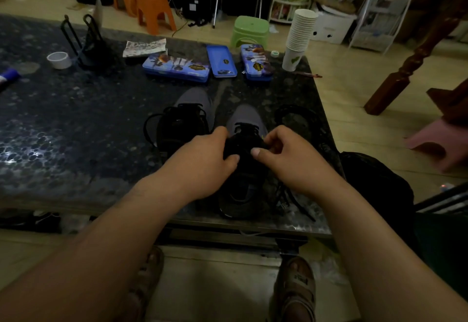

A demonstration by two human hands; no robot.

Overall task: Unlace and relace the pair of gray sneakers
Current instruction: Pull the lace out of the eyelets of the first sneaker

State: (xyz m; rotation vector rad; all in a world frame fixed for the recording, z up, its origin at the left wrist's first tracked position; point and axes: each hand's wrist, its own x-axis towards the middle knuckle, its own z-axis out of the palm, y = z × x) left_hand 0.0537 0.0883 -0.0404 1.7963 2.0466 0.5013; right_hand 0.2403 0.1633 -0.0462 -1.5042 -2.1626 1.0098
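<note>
Tabletop, far side: three blue cases, paper cup stack, tape roll.
Floor beyond: two orange stools, one green stool.

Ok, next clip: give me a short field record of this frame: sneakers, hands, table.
table: dark, speckled
sneakers: two gray, toes away; nearer sneaker right, other sneaker left
black lace: trails loose on table beside nearer sneaker
left hand: grips nearer sneaker's lacing area
right hand: pinches black lace there
behind: three blue pencil cases, paper cup stack
</note>
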